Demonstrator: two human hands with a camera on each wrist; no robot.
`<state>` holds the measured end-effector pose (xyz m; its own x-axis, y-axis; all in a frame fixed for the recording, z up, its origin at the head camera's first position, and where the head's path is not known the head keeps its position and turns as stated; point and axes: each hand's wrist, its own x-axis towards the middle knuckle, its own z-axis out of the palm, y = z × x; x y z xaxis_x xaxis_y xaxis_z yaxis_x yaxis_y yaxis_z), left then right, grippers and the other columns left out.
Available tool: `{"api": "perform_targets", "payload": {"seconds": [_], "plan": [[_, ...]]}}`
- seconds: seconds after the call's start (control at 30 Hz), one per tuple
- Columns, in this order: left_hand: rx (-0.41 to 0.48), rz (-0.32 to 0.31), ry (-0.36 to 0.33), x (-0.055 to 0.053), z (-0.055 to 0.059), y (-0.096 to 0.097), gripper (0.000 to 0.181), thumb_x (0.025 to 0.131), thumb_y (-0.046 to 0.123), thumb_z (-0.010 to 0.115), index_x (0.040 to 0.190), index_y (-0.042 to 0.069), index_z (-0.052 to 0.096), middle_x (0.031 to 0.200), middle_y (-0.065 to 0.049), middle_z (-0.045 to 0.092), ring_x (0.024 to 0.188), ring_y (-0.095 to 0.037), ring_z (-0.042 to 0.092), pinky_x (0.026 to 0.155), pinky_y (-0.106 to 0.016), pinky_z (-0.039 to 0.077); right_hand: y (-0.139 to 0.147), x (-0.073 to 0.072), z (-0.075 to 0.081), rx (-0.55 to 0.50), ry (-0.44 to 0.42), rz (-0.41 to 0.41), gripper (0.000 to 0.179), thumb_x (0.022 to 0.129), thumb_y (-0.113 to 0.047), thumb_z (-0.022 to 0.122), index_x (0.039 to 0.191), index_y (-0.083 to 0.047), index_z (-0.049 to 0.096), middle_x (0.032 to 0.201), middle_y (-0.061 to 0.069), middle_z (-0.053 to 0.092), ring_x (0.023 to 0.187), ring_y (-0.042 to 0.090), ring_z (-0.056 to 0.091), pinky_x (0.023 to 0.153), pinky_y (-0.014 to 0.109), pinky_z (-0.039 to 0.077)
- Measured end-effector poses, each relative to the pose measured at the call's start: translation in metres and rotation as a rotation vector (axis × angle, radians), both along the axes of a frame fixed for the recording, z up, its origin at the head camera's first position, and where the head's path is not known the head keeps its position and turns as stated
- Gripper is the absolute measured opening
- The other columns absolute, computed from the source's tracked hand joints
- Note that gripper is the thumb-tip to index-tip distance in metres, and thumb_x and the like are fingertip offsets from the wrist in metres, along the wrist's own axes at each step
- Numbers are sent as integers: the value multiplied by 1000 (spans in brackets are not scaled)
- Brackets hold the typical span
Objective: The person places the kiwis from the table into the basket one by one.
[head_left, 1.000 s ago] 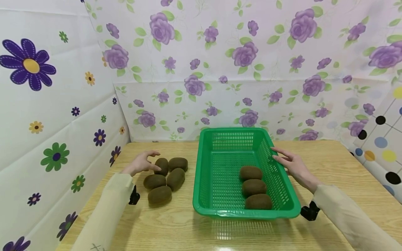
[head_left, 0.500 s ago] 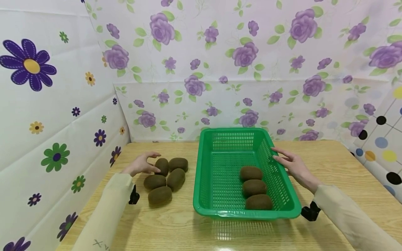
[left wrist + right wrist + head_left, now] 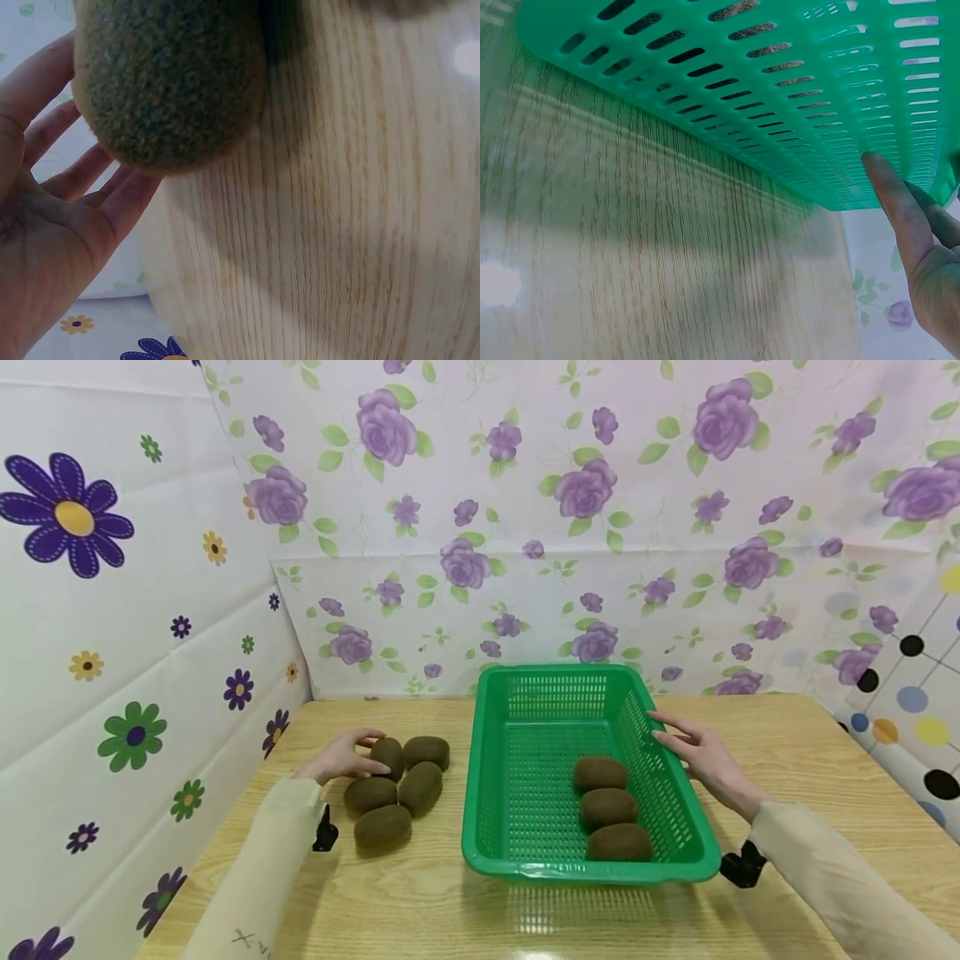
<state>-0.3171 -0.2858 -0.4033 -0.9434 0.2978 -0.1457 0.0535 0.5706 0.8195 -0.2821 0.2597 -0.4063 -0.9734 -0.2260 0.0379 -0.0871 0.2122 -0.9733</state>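
Several brown fuzzy kiwis lie in a cluster on the table's left side. My left hand (image 3: 347,757) has its thumb and fingers around the back-left kiwi (image 3: 388,758), pinching it. In the left wrist view a kiwi (image 3: 169,82) fills the top, with the fingers of that hand (image 3: 60,187) behind and beside it. A green plastic basket (image 3: 480,760) stands to the right, with a row of 3 kiwis (image 3: 608,809) along its right side. My right hand (image 3: 701,760) grips the basket's right rim; its fingers (image 3: 896,210) touch the slotted outer wall.
The wooden table (image 3: 420,902) meets a floral cloth backdrop (image 3: 450,560) behind and a flower-print sheet (image 3: 150,652) at the left. Four-sided and high-walled, the basket takes up the middle right. Other kiwis (image 3: 382,828) touch or nearly touch one another near the left hand.
My left hand has moved slightly right, and its thumb and fingers have come in around the back-left kiwi. The right hand and the basket stay where they were.
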Motion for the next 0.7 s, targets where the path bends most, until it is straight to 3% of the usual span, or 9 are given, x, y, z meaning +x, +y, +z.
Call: {"api": "perform_targets", "payload": {"seconds": [0.33,0.7], "plan": [[77,14,-25,-7,-9,0,72,77,6,72,135,-6,31,131,-35,27,93,-29,55,74,-39,49,0,1,1,19,0,0,58,92,-34,52,142,-13,31,142,20,22,113,32,43,77,45,47],[21,20,9,-7,-8,7,71,76,4,72,134,-6,34,130,-32,29,94,-30,53,72,-36,49,-1,2,3,8,-14,-7,58,92,-32,53,142,-12,32,141,21,23,106,23,49,75,43,48]]}}
